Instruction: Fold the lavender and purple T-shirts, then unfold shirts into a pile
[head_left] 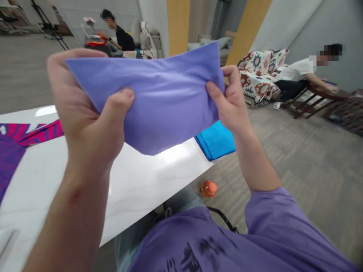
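A smooth purple cloth is held up in front of me, stretched between both hands above the table. It looks folded, but its full shape does not show. My left hand grips the left side, thumb on the near face and fingers behind. At the right edge, my right hand pinches the cloth between thumb and curled fingers. Below and behind the right end lies a folded bright blue cloth at the table's corner. A pink and purple patterned garment is spread out on the left.
The white table runs beneath my hands. An orange pot-like object is on the floor by the table. One person sits at the back left, another on a patterned sofa at right, beside a wooden stool.
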Tool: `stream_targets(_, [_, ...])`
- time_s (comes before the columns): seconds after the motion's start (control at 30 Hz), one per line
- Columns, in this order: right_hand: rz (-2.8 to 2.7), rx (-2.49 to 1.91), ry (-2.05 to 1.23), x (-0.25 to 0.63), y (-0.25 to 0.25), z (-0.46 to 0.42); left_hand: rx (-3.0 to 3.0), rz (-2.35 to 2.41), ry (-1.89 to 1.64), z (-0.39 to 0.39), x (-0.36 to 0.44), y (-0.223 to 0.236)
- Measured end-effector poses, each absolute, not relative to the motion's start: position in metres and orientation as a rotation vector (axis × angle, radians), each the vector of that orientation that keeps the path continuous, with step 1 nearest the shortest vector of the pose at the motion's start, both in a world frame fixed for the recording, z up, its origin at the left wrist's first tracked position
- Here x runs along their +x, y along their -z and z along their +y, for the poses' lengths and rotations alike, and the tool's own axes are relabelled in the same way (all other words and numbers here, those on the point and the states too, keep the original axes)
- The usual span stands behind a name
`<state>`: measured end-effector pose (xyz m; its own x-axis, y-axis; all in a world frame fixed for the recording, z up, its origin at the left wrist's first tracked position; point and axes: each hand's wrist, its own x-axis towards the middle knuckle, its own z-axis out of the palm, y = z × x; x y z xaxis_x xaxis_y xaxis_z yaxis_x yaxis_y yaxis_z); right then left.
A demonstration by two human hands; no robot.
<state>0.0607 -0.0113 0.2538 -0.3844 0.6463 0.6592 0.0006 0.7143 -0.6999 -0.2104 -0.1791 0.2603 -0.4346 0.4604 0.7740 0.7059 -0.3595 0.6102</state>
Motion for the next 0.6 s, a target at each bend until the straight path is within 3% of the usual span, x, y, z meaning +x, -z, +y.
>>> stream_targets(0.13, [-1.868,-0.554,-0.587,0.158,-0.290,0.020,-1.977,-1.390,1.847,-0.136,-0.146,-0.278])
stream_targets(0.23, [-1.931,-0.641,-0.581,0.208,-0.287,0.072,-2.129,-1.402,1.921,-0.068,-0.113,-0.266])
stream_targets(0.43, [-2.004,-1.102,-0.547,0.228,-0.186,0.208,-2.251,-1.762,2.043,0.109,-0.095,-0.159])
stream_targets(0.53, [-2.059,-1.325,-0.397,0.213,-0.125,0.245,-2.003,-2.249,1.702,0.132,-0.086,-0.103])
stream_targets(0.6, [-2.155,-1.334,-0.338,0.202,-0.094,0.252,-1.996,-2.288,1.339,0.111,-0.069,-0.077])
